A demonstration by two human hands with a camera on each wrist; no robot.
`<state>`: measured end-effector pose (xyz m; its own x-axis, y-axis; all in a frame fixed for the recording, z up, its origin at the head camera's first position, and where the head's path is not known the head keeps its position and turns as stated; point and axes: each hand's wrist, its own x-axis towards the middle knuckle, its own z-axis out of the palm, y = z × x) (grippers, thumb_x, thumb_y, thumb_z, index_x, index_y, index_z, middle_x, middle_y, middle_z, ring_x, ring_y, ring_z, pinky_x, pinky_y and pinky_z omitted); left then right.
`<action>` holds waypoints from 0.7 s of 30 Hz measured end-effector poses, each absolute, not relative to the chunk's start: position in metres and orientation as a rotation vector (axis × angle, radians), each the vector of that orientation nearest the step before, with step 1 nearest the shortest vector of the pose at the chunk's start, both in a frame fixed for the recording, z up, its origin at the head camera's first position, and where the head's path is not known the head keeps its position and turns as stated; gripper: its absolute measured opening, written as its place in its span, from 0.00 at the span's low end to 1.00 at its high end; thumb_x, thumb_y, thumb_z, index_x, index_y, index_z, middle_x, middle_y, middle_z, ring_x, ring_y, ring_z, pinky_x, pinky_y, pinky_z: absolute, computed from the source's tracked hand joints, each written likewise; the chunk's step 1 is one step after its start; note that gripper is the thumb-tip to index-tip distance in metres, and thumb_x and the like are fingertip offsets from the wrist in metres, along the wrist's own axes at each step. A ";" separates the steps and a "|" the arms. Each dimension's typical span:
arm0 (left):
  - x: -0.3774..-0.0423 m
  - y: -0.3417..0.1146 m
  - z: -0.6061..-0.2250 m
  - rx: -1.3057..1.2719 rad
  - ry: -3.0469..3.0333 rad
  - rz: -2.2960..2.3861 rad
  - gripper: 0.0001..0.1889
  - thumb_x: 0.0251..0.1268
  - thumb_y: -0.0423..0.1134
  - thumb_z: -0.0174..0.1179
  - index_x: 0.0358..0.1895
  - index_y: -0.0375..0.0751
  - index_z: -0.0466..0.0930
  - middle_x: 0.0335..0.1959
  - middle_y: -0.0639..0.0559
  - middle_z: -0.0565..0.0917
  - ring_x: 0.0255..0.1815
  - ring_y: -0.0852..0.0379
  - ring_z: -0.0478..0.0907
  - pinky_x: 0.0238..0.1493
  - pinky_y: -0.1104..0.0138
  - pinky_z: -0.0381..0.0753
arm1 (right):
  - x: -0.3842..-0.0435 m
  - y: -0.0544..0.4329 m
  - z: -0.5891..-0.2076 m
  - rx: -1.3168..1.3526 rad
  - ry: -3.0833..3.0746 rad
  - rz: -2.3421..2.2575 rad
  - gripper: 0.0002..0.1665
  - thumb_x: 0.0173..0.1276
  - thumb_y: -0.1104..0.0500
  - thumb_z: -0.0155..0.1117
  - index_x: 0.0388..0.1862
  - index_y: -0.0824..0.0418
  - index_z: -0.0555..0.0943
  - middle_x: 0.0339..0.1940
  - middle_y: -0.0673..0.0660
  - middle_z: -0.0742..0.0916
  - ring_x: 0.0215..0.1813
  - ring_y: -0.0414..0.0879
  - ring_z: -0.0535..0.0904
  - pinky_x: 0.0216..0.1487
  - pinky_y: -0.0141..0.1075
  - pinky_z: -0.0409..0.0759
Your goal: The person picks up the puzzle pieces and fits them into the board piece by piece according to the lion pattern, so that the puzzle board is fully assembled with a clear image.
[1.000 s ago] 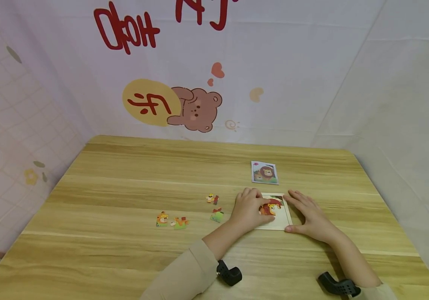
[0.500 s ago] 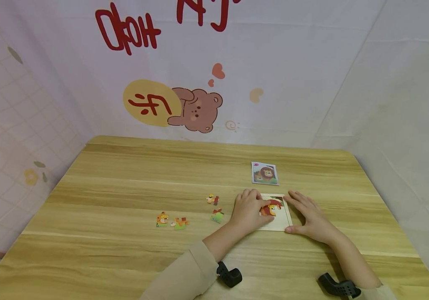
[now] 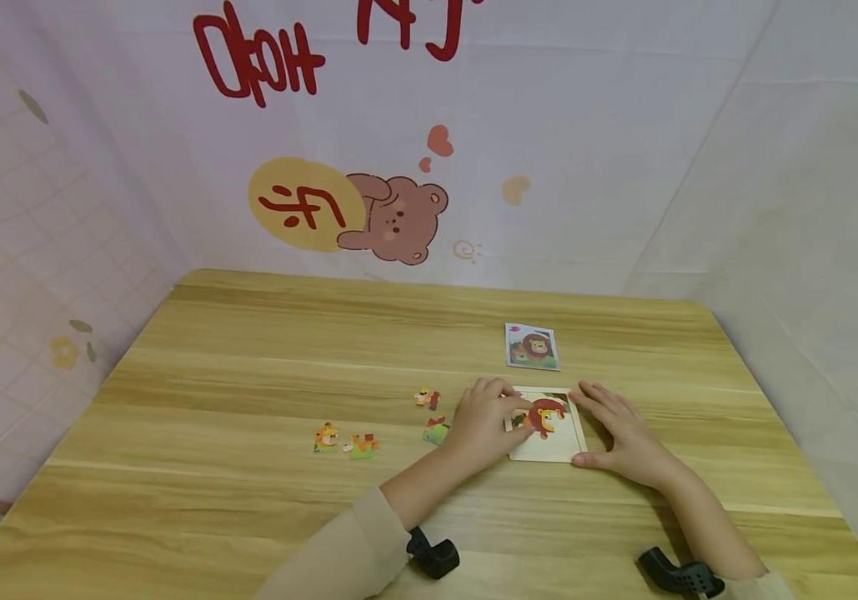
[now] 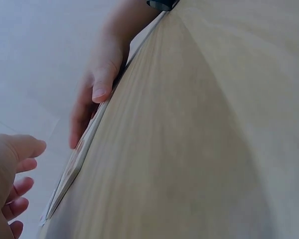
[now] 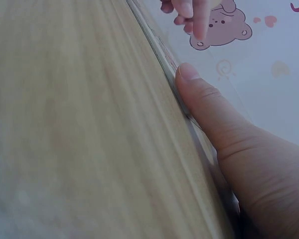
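A pale square puzzle tray [image 3: 544, 452] lies on the table, with lion-picture puzzle pieces [image 3: 546, 415] joined in its upper part. My left hand [image 3: 479, 423] hovers over the tray's left side. In the left wrist view, the left hand [image 4: 5, 172] has its thumb and fingers parted, nothing between them, apart from the tray. My right hand [image 3: 624, 437] rests along the tray's right side, thumb at the lower corner and a finger at the upper one. The right wrist view shows the right thumb [image 5: 204, 102] against the tray edge.
Left of the tray lie several loose puzzle pieces: a yellow and red one [image 3: 426, 398], a green one [image 3: 436, 431] partly behind the left hand, and others [image 3: 361, 446] farther left. A lion picture card [image 3: 532, 347] lies behind the tray. A printed cloth [image 3: 586, 125] hangs beyond the table.
My left hand has let go of the lion pieces and drawn back to the left, so more of the tray and picture shows. The right hand holds its place.
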<state>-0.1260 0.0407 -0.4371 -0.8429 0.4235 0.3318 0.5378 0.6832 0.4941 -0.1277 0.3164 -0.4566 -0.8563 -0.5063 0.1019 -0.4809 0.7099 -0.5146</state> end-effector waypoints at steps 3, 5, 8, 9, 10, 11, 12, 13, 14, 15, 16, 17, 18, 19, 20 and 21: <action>-0.126 0.028 -0.437 -0.803 -2.652 -0.964 0.16 0.55 0.50 0.70 0.46 0.51 0.87 0.43 0.58 0.76 0.48 0.59 0.68 0.49 0.64 0.66 | -0.128 0.317 -0.457 -0.853 2.870 -0.832 0.55 0.51 0.42 0.75 0.74 0.58 0.61 0.74 0.66 0.60 0.74 0.65 0.48 0.70 0.55 0.39; -0.126 0.017 -0.435 -0.814 -2.634 -1.003 0.16 0.54 0.49 0.70 0.46 0.49 0.87 0.43 0.58 0.76 0.48 0.59 0.68 0.49 0.62 0.66 | -0.128 0.317 -0.457 -0.855 2.871 -0.833 0.55 0.51 0.42 0.75 0.74 0.58 0.61 0.74 0.66 0.60 0.74 0.65 0.48 0.70 0.55 0.40; -0.126 -0.003 -0.433 -0.818 -2.624 -1.045 0.17 0.54 0.48 0.71 0.46 0.47 0.87 0.43 0.56 0.76 0.47 0.57 0.68 0.49 0.60 0.66 | -0.128 0.318 -0.456 -0.854 2.868 -0.835 0.55 0.51 0.41 0.75 0.74 0.58 0.61 0.74 0.66 0.60 0.74 0.65 0.47 0.70 0.55 0.39; -0.127 -0.009 -0.432 -0.813 -2.625 -1.057 0.17 0.53 0.47 0.72 0.46 0.46 0.87 0.43 0.56 0.77 0.47 0.57 0.68 0.49 0.59 0.66 | -0.128 0.318 -0.456 -0.852 2.866 -0.836 0.56 0.51 0.41 0.75 0.74 0.58 0.61 0.74 0.66 0.60 0.74 0.65 0.47 0.70 0.55 0.39; -0.127 -0.016 -0.431 -0.807 -2.630 -1.066 0.18 0.53 0.46 0.72 0.47 0.45 0.86 0.44 0.55 0.77 0.47 0.56 0.68 0.49 0.58 0.65 | -0.128 0.318 -0.456 -0.849 2.866 -0.836 0.56 0.51 0.41 0.75 0.74 0.58 0.61 0.74 0.66 0.60 0.74 0.65 0.47 0.70 0.55 0.39; -0.128 -0.023 -0.431 -0.798 -2.634 -1.070 0.18 0.53 0.46 0.72 0.47 0.45 0.86 0.44 0.55 0.77 0.47 0.56 0.68 0.50 0.58 0.65 | -0.128 0.318 -0.456 -0.851 2.868 -0.835 0.56 0.51 0.41 0.75 0.74 0.58 0.61 0.74 0.66 0.60 0.74 0.65 0.47 0.70 0.55 0.39; -0.130 -0.029 -0.430 -0.787 -2.635 -1.081 0.19 0.52 0.45 0.72 0.48 0.44 0.86 0.44 0.54 0.77 0.47 0.55 0.68 0.50 0.57 0.65 | -0.128 0.319 -0.457 -0.853 2.870 -0.831 0.56 0.51 0.41 0.75 0.74 0.58 0.61 0.74 0.66 0.60 0.74 0.65 0.47 0.70 0.54 0.39; -0.131 -0.035 -0.430 -0.779 -2.639 -1.082 0.19 0.52 0.45 0.73 0.48 0.44 0.86 0.45 0.54 0.77 0.48 0.55 0.69 0.49 0.57 0.65 | -0.128 0.319 -0.457 -0.857 2.875 -0.826 0.56 0.51 0.41 0.75 0.74 0.58 0.61 0.74 0.66 0.60 0.74 0.65 0.47 0.70 0.54 0.39; -0.132 -0.040 -0.430 -0.772 -2.641 -1.084 0.20 0.51 0.45 0.73 0.48 0.43 0.86 0.45 0.53 0.77 0.48 0.54 0.69 0.49 0.57 0.65 | -0.128 0.319 -0.457 -0.856 2.878 -0.821 0.56 0.51 0.41 0.75 0.74 0.58 0.61 0.74 0.66 0.60 0.74 0.65 0.47 0.70 0.53 0.39; -0.134 -0.046 -0.429 -0.766 -2.645 -1.082 0.20 0.51 0.44 0.73 0.49 0.43 0.85 0.45 0.53 0.77 0.49 0.53 0.69 0.49 0.57 0.65 | -0.128 0.320 -0.457 -0.858 2.881 -0.818 0.56 0.51 0.41 0.75 0.74 0.58 0.61 0.74 0.66 0.60 0.74 0.65 0.47 0.71 0.51 0.38; -0.136 -0.051 -0.429 -0.765 -2.648 -1.080 0.21 0.51 0.44 0.73 0.49 0.43 0.85 0.45 0.53 0.77 0.49 0.52 0.69 0.49 0.56 0.65 | -0.127 0.320 -0.458 -0.860 2.885 -0.813 0.56 0.51 0.41 0.75 0.74 0.58 0.61 0.74 0.65 0.60 0.74 0.64 0.47 0.71 0.50 0.38; -0.137 -0.056 -0.429 -0.767 -2.650 -1.078 0.21 0.50 0.45 0.74 0.49 0.43 0.85 0.45 0.52 0.77 0.49 0.52 0.69 0.48 0.56 0.64 | -0.127 0.320 -0.458 -0.864 2.888 -0.809 0.56 0.51 0.41 0.75 0.74 0.57 0.61 0.74 0.65 0.60 0.74 0.64 0.48 0.71 0.49 0.38; -0.139 -0.061 -0.428 -0.771 -2.649 -1.076 0.21 0.49 0.45 0.74 0.49 0.43 0.85 0.45 0.52 0.78 0.49 0.51 0.69 0.48 0.56 0.65 | -0.127 0.320 -0.458 -0.868 2.890 -0.806 0.56 0.51 0.41 0.75 0.74 0.57 0.61 0.74 0.65 0.60 0.74 0.64 0.48 0.71 0.48 0.37; -0.141 -0.065 -0.429 -0.775 -2.653 -1.079 0.22 0.49 0.45 0.74 0.49 0.42 0.85 0.45 0.52 0.78 0.49 0.51 0.69 0.48 0.55 0.64 | -0.127 0.320 -0.458 -0.871 2.891 -0.807 0.56 0.51 0.41 0.75 0.74 0.57 0.61 0.74 0.65 0.61 0.74 0.64 0.48 0.71 0.48 0.37; -0.143 -0.069 -0.429 -0.778 -2.657 -1.081 0.22 0.49 0.45 0.74 0.49 0.42 0.85 0.44 0.53 0.78 0.48 0.52 0.69 0.48 0.54 0.64 | -0.127 0.319 -0.458 -0.871 2.890 -0.808 0.56 0.50 0.41 0.76 0.74 0.57 0.61 0.74 0.65 0.61 0.74 0.64 0.48 0.71 0.47 0.37; -0.145 -0.073 -0.429 -0.780 -2.667 -1.084 0.23 0.48 0.46 0.74 0.49 0.42 0.85 0.44 0.53 0.77 0.47 0.52 0.69 0.48 0.54 0.64 | -0.127 0.319 -0.458 -0.873 2.891 -0.807 0.56 0.50 0.41 0.76 0.74 0.57 0.61 0.74 0.65 0.61 0.74 0.64 0.48 0.71 0.47 0.37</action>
<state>-0.1450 -0.0729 -0.4292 -0.8516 0.4070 0.3305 0.5221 0.6018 0.6043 -0.1273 0.3194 -0.4578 -0.8438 -0.5207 0.1301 -0.5127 0.7105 -0.4819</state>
